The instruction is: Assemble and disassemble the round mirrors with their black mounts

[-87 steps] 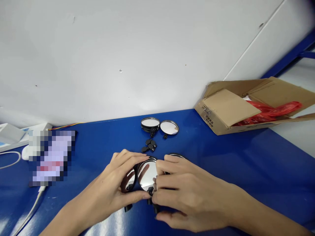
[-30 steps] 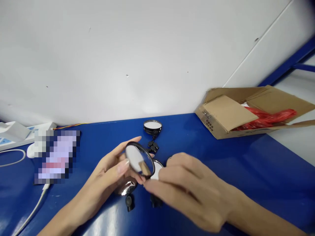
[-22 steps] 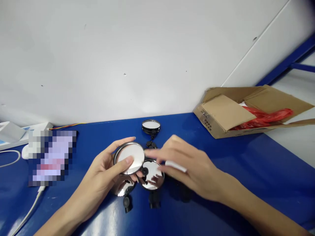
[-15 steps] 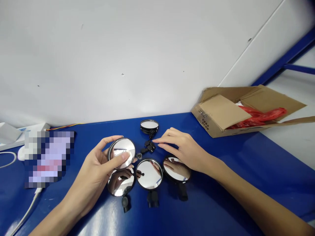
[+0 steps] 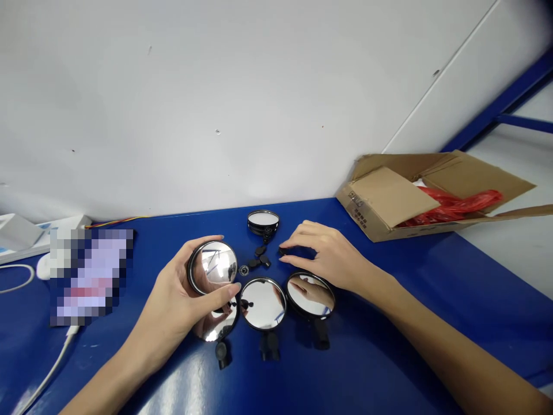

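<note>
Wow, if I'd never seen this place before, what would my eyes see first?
Probably the shiny round mirror in the person's left hand, with three more mirrors in a row on the bright blue table, just in front of the person. Next, maybe the red plastic inside the open cardboard box over on the right.

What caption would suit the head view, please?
Left hand holds a round mirror; right hand pinches a small black piece.

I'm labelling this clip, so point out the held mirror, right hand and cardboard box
Held mirror [image 5: 216, 262], head view: its glass.
Right hand [image 5: 329, 251], head view: its back.
Cardboard box [image 5: 394, 196], head view: its flap.
</note>
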Motion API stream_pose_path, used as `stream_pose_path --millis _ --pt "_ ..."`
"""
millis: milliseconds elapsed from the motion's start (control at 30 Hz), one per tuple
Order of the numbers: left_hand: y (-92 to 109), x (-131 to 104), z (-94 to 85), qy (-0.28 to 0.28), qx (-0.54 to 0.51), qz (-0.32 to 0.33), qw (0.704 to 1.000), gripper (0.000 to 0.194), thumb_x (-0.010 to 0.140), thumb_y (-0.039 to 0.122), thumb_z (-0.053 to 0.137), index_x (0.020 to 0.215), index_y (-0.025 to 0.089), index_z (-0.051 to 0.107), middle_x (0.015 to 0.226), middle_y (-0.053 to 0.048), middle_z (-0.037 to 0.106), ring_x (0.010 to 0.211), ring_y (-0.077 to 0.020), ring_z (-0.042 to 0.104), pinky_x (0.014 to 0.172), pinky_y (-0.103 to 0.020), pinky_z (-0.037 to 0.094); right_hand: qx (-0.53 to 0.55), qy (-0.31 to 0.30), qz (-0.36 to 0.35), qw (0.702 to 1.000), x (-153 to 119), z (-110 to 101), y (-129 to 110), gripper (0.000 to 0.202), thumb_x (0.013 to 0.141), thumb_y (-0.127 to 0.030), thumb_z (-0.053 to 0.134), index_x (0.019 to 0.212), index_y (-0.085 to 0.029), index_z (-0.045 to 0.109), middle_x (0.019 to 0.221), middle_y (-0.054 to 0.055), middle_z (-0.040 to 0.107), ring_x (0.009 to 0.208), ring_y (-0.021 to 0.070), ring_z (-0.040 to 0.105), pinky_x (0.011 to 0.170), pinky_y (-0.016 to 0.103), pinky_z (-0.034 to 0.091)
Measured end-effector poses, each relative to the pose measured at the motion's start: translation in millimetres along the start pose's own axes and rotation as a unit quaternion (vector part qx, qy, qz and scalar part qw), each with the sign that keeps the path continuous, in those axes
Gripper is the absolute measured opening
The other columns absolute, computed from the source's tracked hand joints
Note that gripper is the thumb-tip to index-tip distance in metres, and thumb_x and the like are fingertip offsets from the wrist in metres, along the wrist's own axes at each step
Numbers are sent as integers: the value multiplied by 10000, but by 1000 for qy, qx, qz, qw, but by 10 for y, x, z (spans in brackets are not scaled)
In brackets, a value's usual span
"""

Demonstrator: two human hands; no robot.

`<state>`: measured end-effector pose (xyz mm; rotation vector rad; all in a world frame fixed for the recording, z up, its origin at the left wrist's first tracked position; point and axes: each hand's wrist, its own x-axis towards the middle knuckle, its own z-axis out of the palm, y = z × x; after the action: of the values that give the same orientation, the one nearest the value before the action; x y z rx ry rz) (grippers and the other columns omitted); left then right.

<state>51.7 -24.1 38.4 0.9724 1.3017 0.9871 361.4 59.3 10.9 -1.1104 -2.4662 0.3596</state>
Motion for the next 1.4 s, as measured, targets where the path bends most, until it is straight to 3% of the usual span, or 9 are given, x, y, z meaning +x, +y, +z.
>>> stream_pose_path --millis 67,167,300,367,467,567,867,1067,1400 --pt "-8 -9 4 10 29 23 999 890 691 279 1045 1490 336 660 1086 -13 835 633 -182 752 569 -280 623 -4 11 20 1000 3 40 6 199 998 -330 911 1141 -201 860 1045 74 800 977 256 744 857 386 579" --pt "-28 -29 20 20 62 60 996 832 703 299 1030 1450 325 665 1035 2 820 773 -230 799 731 -333 683 -2 19 41 999 11 61 4 101 990 -219 898 1075 -201 847 1034 58 790 949 241 759 838 369 581" --pt "-50 -89 83 27 85 93 992 767 743 363 1020 1413 319 649 1058 -8 815 814 -236 799 724 -326 684 33 41 50 997 8 -14 -137 118 1044 -164 819 1145 -225 824 1084 26 821 935 185 767 801 298 597" --pt "-57 -133 126 31 86 108 990 728 778 407 1006 1400 324 637 1079 -8 805 839 -232 801 736 -324 700 86 51 30 995 -12 -61 -292 143 1057 -179 809 1185 -243 818 1078 1 838 879 149 760 756 259 594" --pt "-64 -195 178 44 94 144 984 662 821 409 982 1380 341 633 1128 10 771 876 -206 801 794 -308 719 180 62 -49 980 -61 -94 -542 172 1057 -187 820 1225 -222 820 1076 10 838 917 134 773 848 243 609" --pt "-71 -232 202 64 121 168 976 606 846 386 962 1358 355 639 1171 22 744 913 -186 798 795 -265 714 218 83 -85 969 -101 -76 -687 204 1074 -168 799 1278 -174 812 1085 49 824 970 138 774 879 236 610" --pt "-59 -221 220 83 118 167 975 609 834 372 978 1342 307 648 1138 2 753 911 -194 802 817 -279 733 156 98 -143 972 -107 22 -667 219 1085 -122 769 1300 -114 806 1092 86 802 978 167 731 866 273 610" --pt "-40 -214 232 93 123 172 973 594 826 363 970 1328 305 657 1119 6 754 899 -194 802 807 -282 734 176 119 -114 970 -124 24 -726 247 1090 -121 763 1335 -121 791 1130 94 817 996 166 746 872 282 623" --pt "-92 -236 269 80 110 175 975 571 835 316 944 1329 313 658 1103 20 753 858 -175 798 732 -249 711 152 154 -145 965 -134 144 -758 265 1077 -80 766 1337 -132 772 1081 86 807 945 169 713 813 297 612"
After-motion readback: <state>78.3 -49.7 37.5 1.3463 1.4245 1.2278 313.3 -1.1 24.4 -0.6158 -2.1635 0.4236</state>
